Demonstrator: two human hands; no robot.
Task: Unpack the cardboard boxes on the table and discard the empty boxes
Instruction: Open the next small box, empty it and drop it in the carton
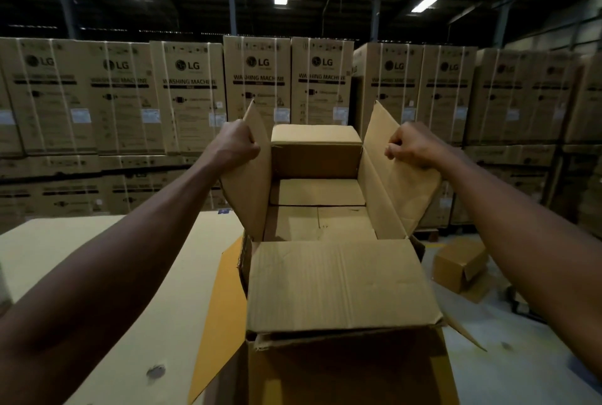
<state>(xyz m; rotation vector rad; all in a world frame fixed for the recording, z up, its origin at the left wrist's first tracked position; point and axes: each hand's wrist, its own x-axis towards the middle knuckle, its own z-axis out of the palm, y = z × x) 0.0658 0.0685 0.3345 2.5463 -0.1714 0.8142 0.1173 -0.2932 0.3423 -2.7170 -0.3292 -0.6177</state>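
Observation:
A large brown cardboard box (338,287) stands in front of me at the table's right part, its top open. My left hand (239,144) grips the left flap and holds it upright. My right hand (412,145) grips the right flap, also raised. The near flap folds toward me and the far flap stands up at the back. Inside lie smaller cardboard boxes (321,193), packed flat and close together.
The pale table (97,241) stretches to the left, with an orange-brown sheet (224,307) under the box. A small cardboard box (461,266) lies on the floor at the right. Tall stacks of washing machine cartons (189,95) wall off the background.

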